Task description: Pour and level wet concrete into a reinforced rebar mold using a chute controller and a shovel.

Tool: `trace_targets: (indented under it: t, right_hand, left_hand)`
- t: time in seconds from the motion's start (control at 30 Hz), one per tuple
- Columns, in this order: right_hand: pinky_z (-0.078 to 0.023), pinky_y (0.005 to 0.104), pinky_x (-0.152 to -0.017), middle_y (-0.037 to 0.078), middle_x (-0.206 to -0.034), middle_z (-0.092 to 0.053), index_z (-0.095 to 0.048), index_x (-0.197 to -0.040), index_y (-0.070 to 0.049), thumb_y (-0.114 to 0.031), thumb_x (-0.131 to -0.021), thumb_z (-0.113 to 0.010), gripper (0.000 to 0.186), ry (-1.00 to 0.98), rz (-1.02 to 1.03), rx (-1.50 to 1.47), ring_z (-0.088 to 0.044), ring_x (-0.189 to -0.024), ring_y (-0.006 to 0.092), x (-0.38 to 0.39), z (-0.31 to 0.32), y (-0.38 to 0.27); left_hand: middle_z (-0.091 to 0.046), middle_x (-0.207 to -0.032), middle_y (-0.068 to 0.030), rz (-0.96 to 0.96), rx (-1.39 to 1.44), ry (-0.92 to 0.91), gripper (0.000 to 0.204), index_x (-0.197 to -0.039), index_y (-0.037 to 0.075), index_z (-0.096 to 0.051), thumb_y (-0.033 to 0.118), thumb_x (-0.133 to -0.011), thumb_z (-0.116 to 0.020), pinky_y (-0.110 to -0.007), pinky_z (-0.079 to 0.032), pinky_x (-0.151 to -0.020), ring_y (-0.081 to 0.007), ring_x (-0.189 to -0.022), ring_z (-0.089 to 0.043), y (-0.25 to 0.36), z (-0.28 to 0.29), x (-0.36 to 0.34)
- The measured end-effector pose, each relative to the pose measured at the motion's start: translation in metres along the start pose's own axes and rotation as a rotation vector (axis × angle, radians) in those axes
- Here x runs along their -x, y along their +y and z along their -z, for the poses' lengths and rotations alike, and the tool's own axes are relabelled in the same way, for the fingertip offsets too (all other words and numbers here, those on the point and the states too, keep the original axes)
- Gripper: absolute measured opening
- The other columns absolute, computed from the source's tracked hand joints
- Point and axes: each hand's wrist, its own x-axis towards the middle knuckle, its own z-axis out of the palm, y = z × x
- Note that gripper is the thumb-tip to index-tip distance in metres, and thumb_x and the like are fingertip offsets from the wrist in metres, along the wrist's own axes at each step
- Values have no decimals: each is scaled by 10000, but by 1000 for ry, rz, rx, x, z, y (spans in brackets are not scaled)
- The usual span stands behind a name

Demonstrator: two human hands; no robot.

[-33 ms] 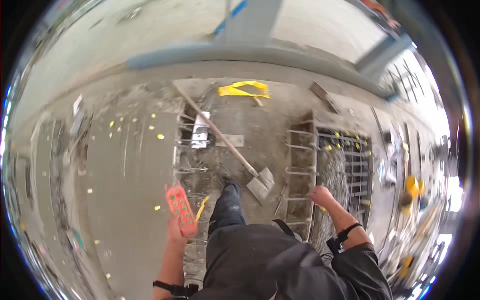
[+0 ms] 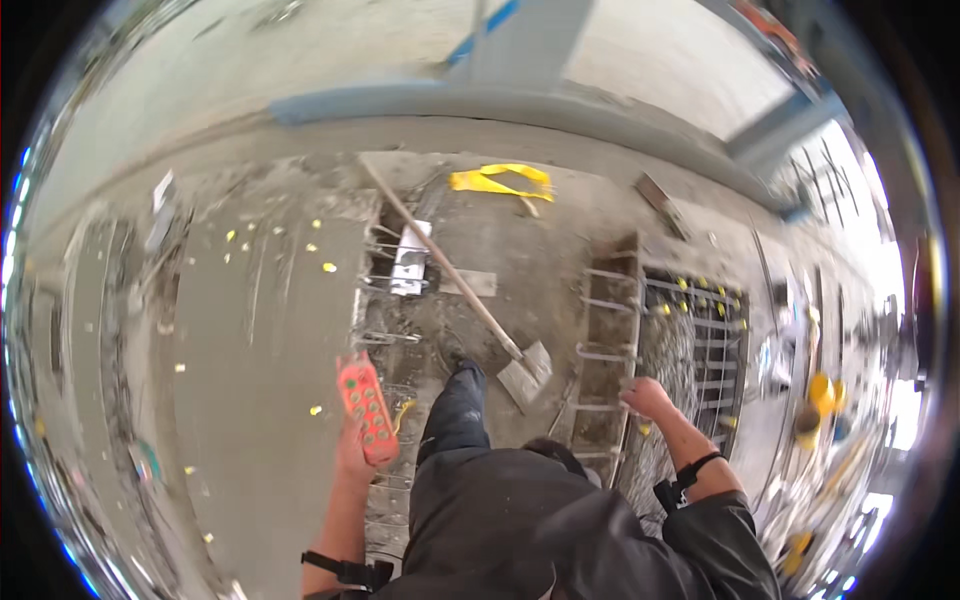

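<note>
I get bright, diffuse light with soft shadows; white glare burns out the right rim, the fisheye bends the long grey bar into an arc, and slight blur softens detail.

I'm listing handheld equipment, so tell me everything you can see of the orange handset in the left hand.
The handset is long, chunky and orange-red, apparently plastic. Round, mostly dark greenish buttons run down its face in two columns, and short prongs rise at its top end. Any markings are too blurred to tell. The left hand grips its lower part, buttons facing the camera, top end leaning left. A yellow strap shows just right of it; whether they're joined is unclear.
</note>
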Motion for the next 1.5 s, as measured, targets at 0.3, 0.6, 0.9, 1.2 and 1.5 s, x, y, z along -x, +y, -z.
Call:
trace_targets:
  t: [0.3,0.6,0.9,1.2,1.5]
  right_hand:
    - [-470,439,-781,202,-914,-620,-636,-850,-34,-367,-738,-572,357,20,-25,121,-580,-882,378,-228,186,-52]
    - [-470,458,-783,190,-930,-615,-619,-931,-51,-309,-743,-570,323,-115,273,534,-586,-911,345,-537,183,-173]
    - [-454,448,-735,195,-893,-596,-596,-899,-47,-289,-751,-618,284,-180,748,426,-564,-855,369,-815,3,-323]
    - [-429,408,-850,107,-986,-579,-581,-967,-75,-172,-772,-556,219,34,1071,822,-534,-1012,269,-964,-100,-366]
    - [-429,382,-801,64,-973,-585,-597,-973,-102,-130,-793,-483,215,-86,1133,1186,-540,-994,226,-946,-85,-356]
  left_hand:
    - [-576,-958,-102,-52,-22,11,408,-1187,60,-436,285,-859,-524,-349,-522,-677,-230,-808,-609,126,-109,-86]
    - [-564,-956,-144,-82,309,104,570,-1206,-13,-394,351,-807,-576,-343,-518,-661,-239,-788,-610,101,-158,-194]
    - [-566,-1020,-167,107,655,454,758,-1262,-17,-333,362,-708,-683,-363,-516,-725,-266,-852,-612,-15,-182,-328]
    - [-532,-1059,-66,356,860,539,917,-1313,-8,-284,396,-650,-772,-274,-501,-738,-149,-890,-569,-96,-189,-405]
    - [-509,-1117,-70,424,856,410,937,-1329,-1,-262,384,-647,-777,-279,-487,-788,-152,-959,-550,-99,-177,-391]
